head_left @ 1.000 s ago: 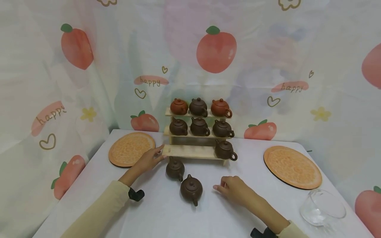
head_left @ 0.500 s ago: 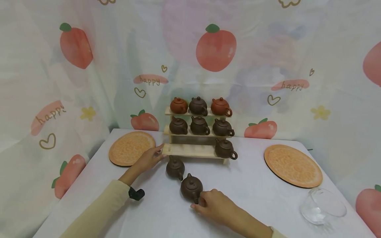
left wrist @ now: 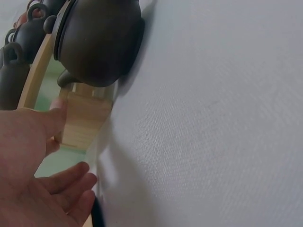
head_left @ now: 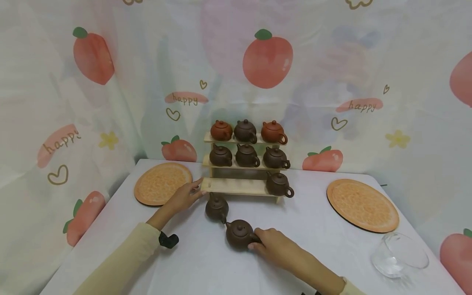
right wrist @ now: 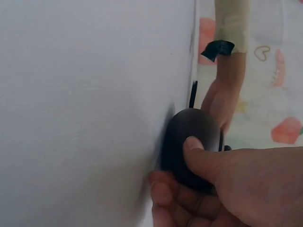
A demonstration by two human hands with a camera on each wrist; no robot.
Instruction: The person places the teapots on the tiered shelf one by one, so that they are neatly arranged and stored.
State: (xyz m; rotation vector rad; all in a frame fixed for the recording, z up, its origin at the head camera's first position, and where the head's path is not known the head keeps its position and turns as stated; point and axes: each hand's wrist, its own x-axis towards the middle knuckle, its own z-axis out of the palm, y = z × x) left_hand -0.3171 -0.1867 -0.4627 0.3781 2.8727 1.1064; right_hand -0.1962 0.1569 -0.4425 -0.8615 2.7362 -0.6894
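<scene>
My right hand (head_left: pixel 276 248) pinches the handle of a dark brown teapot (head_left: pixel 239 233) on the white table, its spout towards the rack. The right wrist view shows the thumb (right wrist: pixel 193 144) over the teapot (right wrist: pixel 189 127). A second brown teapot (head_left: pixel 216 208) stands just behind it, in front of the rack. My left hand (head_left: pixel 183 198) holds the left end of the lowest board of a wooden rack (head_left: pixel 236 186) between thumb and forefinger. Its other fingers (left wrist: pixel 78 175) stay loose, as the left wrist view shows.
Several red and brown teapots (head_left: pixel 246 131) fill the two upper boards. One brown teapot (head_left: pixel 279 185) sits at the lowest board's right end. Round orange mats lie left (head_left: pixel 162 184) and right (head_left: pixel 363 205). A clear glass bowl (head_left: pixel 398 256) stands front right.
My right hand has moved left to the nearer teapot and taken its handle. That teapot has turned, its handle now pointing right. The left hand has stayed in place.
</scene>
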